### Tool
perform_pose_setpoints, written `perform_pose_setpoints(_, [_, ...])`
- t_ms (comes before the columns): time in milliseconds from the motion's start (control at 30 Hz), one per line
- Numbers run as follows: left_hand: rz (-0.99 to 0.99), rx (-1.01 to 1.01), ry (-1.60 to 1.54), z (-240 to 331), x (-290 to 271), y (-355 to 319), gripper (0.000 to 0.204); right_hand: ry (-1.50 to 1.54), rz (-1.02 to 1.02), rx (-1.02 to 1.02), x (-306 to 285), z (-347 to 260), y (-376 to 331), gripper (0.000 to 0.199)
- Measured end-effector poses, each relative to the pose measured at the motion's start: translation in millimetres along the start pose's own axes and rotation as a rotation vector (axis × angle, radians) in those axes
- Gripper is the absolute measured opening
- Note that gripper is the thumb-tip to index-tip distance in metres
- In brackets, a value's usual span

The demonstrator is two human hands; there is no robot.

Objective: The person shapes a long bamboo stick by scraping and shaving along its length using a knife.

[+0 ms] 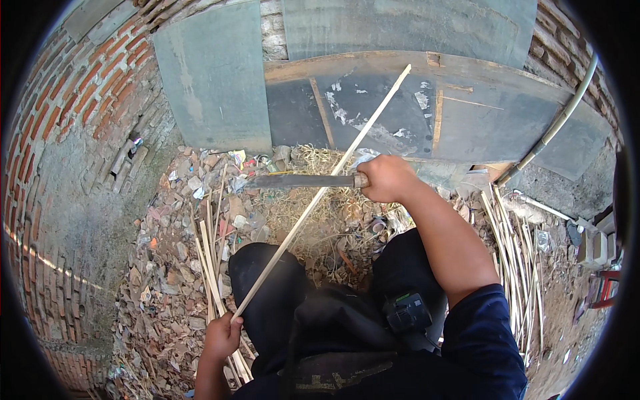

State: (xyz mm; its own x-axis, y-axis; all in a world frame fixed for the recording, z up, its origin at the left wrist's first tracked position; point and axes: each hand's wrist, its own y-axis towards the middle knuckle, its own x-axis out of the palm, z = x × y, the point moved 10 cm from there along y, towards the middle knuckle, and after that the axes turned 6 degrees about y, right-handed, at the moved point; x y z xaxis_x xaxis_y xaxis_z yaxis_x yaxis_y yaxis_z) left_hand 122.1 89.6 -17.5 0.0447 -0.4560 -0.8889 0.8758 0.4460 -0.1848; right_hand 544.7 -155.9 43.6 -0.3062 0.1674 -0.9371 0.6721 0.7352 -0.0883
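Pale wooden strip [313,207] slants from the left hand [223,337], clamped round its lower end, to beyond the right hand [389,179], which grips a machete [300,181]. Hands well apart; blade crosses strip left of the right hand, contact unclear. Looks like blade work; next move calls for firm left grip, edge clear of left knee [250,260].

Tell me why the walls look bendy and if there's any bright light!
Head view: the fisheye lens bows the long dark board and left brick wall; head view again: a bright streak slants across the bricks.
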Motion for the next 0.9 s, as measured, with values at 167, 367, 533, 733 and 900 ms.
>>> perform_pose_setpoints(167, [0.049, 0.051, 0.061, 16, -5, 2, 0.033, 0.077, -0.084, -0.018, 21, 21, 8, 0.034])
perform_pose_setpoints(367, [0.009, 0.014, 0.018, 1, 5, 5, 0.030, 0.219, -0.052, 0.142, 15, 20, 8, 0.037])
perform_pose_setpoints(533, [0.059, 0.053, 0.086, 6, 1, 6, 0.029, 0.043, -0.109, 0.077, 11, 11, 7, 0.040])
perform_pose_setpoints(733, [0.042, 0.033, 0.080, 9, 4, 7, 0.028, 0.148, 0.039, 0.199, 4, 46, 10, 0.038])
perform_pose_setpoints(900, [0.099, 0.056, 0.095, 3, 7, 1, 0.025, 0.001, 0.012, 0.044, -17, -9, -5, 0.029])
